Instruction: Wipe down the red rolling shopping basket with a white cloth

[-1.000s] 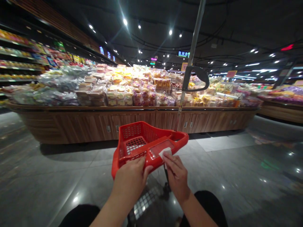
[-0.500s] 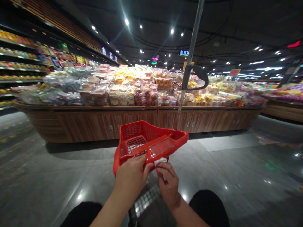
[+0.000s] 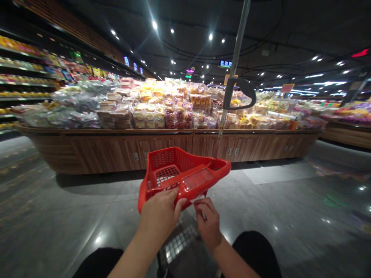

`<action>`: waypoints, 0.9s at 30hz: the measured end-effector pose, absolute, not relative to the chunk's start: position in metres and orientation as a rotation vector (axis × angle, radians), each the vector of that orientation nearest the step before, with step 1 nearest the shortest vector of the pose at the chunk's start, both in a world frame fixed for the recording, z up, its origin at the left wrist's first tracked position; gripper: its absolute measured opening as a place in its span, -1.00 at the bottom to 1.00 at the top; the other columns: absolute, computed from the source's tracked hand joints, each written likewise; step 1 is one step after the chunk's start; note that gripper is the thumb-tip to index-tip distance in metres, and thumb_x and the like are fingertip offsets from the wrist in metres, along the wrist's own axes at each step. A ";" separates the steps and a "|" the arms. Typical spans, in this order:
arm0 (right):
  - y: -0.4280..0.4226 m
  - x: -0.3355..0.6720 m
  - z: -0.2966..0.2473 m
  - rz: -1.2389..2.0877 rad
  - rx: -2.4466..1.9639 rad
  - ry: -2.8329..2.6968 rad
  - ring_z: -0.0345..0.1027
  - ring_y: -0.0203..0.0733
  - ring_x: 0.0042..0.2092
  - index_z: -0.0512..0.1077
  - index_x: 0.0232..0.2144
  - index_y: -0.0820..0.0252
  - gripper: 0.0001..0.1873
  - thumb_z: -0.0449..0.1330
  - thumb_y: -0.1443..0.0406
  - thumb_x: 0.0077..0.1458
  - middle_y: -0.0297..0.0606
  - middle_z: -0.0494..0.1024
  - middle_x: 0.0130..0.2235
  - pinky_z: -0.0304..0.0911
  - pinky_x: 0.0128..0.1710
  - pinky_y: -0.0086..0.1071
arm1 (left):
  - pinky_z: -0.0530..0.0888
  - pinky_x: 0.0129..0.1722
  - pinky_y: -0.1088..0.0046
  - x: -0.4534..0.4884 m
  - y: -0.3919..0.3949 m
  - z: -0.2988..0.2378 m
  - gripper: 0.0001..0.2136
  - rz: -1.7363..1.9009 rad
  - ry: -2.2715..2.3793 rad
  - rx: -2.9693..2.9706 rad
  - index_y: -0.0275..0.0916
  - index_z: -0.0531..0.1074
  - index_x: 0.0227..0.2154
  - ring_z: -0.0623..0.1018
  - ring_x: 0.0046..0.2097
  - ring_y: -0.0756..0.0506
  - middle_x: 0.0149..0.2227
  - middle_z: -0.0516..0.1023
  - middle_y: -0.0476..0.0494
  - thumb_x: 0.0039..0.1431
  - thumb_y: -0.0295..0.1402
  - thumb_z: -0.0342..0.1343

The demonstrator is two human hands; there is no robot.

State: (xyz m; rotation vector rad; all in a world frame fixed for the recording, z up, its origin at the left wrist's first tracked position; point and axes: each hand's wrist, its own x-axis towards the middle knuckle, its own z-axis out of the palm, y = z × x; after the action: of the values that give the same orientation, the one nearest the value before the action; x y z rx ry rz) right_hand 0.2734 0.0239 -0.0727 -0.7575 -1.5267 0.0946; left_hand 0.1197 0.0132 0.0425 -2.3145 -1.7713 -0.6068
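The left hand (image 3: 159,216) is closed over the near rim of a red plastic shopping basket (image 3: 185,170), with the fingers lying on top of the rim and the thumb side pressed against it. The right hand (image 3: 208,224) is just beside the left hand, under the front edge of the basket. Its thumb and fingers are pinched together on a small white scrap (image 3: 197,198), but it is too small to tell its material. The basket is empty of goods and sits tilted in front of the person, above a metal grid (image 3: 178,243) of a cart. Black trouser legs (image 3: 256,251) show at the bottom on both sides. A grey metal pole (image 3: 234,73) with a black handle (image 3: 240,92) rises behind the basket. The polished grey floor (image 3: 58,220) goes forward to a wooden display bench (image 3: 110,148), piled with packaged bread in clear bags (image 3: 150,112). Far on the left stand shelves (image 3: 23,77) of colourful goods.
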 end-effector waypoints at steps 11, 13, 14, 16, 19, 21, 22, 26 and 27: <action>0.043 0.297 -0.054 -0.087 -0.833 -1.380 0.31 -0.18 -0.11 0.40 -0.32 0.13 -0.76 0.03 0.51 0.09 -0.25 0.38 -0.21 0.29 -0.10 -0.23 | 0.45 -0.18 0.31 0.117 0.015 0.044 -0.65 -0.585 -1.789 -2.308 -0.18 0.46 -0.10 0.54 -0.09 -0.19 -0.11 0.57 -0.15 0.17 -0.16 -0.05; 0.051 0.301 -0.050 -0.104 -0.902 -1.242 0.29 -0.17 -0.11 0.39 -0.35 0.14 -0.82 0.04 0.47 0.11 -0.24 0.36 -0.21 0.26 -0.09 -0.19 | 0.45 -0.15 0.30 0.119 0.014 0.046 -0.65 -0.564 -1.804 -2.324 -0.20 0.45 -0.08 0.54 -0.08 -0.18 -0.09 0.56 -0.16 0.17 -0.17 -0.06; 0.052 0.301 -0.049 -0.094 -0.923 -1.196 0.28 -0.16 -0.10 0.39 -0.34 0.15 -0.84 0.04 0.44 0.12 -0.23 0.35 -0.20 0.25 -0.09 -0.17 | 0.44 -0.15 0.30 0.119 0.014 0.047 -0.65 -0.558 -1.803 -2.331 -0.20 0.44 -0.07 0.53 -0.07 -0.18 -0.09 0.56 -0.16 0.18 -0.18 -0.07; 0.048 0.292 -0.048 -0.051 -0.920 -1.181 0.26 -0.15 -0.09 0.39 -0.30 0.15 -0.84 0.03 0.42 0.14 -0.22 0.34 -0.18 0.24 -0.08 -0.16 | 0.45 -0.17 0.29 0.120 0.013 0.047 -0.65 -0.552 -1.787 -2.336 -0.19 0.43 -0.07 0.53 -0.08 -0.19 -0.08 0.55 -0.16 0.19 -0.19 -0.09; 0.034 0.271 -0.051 0.019 -0.858 -1.289 0.27 -0.16 -0.10 0.38 -0.26 0.12 -0.81 0.03 0.44 0.13 -0.22 0.33 -0.18 0.25 -0.09 -0.20 | 0.46 -0.20 0.29 0.119 0.013 0.044 -0.65 -0.560 -1.760 -2.329 -0.20 0.44 -0.08 0.54 -0.09 -0.19 -0.09 0.56 -0.17 0.20 -0.19 -0.10; 0.027 0.260 -0.055 0.045 -0.828 -1.362 0.29 -0.18 -0.13 0.37 -0.25 0.11 -0.80 0.04 0.45 0.13 -0.24 0.33 -0.20 0.27 -0.12 -0.23 | 0.45 -0.18 0.30 0.117 0.014 0.043 -0.65 -0.580 -1.749 -2.323 -0.21 0.44 -0.08 0.54 -0.09 -0.18 -0.09 0.56 -0.18 0.20 -0.18 -0.10; 0.026 0.257 -0.056 0.046 -0.818 -1.379 0.29 -0.19 -0.15 0.37 -0.26 0.10 -0.80 0.04 0.46 0.12 -0.25 0.33 -0.22 0.28 -0.14 -0.25 | 0.45 -0.17 0.31 0.116 0.014 0.042 -0.64 -0.590 -1.745 -2.321 -0.21 0.44 -0.08 0.54 -0.09 -0.18 -0.09 0.56 -0.18 0.19 -0.18 -0.09; 0.038 0.270 -0.056 0.028 -0.849 -1.248 0.28 -0.22 -0.19 0.37 -0.33 0.13 -0.83 0.06 0.47 0.09 -0.28 0.32 -0.26 0.26 -0.18 -0.29 | 0.46 -0.17 0.29 0.116 0.014 0.043 -0.66 -0.586 -1.747 -2.338 -0.20 0.45 -0.09 0.54 -0.09 -0.19 -0.10 0.57 -0.16 0.19 -0.18 -0.09; 0.044 0.277 -0.054 0.032 -0.869 -1.186 0.27 -0.22 -0.18 0.36 -0.35 0.14 -0.86 0.06 0.46 0.09 -0.28 0.32 -0.26 0.25 -0.18 -0.29 | 0.46 -0.17 0.28 0.116 0.014 0.044 -0.66 -0.580 -1.751 -2.344 -0.20 0.45 -0.09 0.54 -0.08 -0.19 -0.10 0.57 -0.15 0.19 -0.19 -0.09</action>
State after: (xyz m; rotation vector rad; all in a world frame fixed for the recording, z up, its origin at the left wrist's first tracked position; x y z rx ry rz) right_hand 0.2766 0.0437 -0.0543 -0.8690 -1.1864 0.0323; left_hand 0.1163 0.0136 0.0438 -2.3438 -1.7507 -0.5795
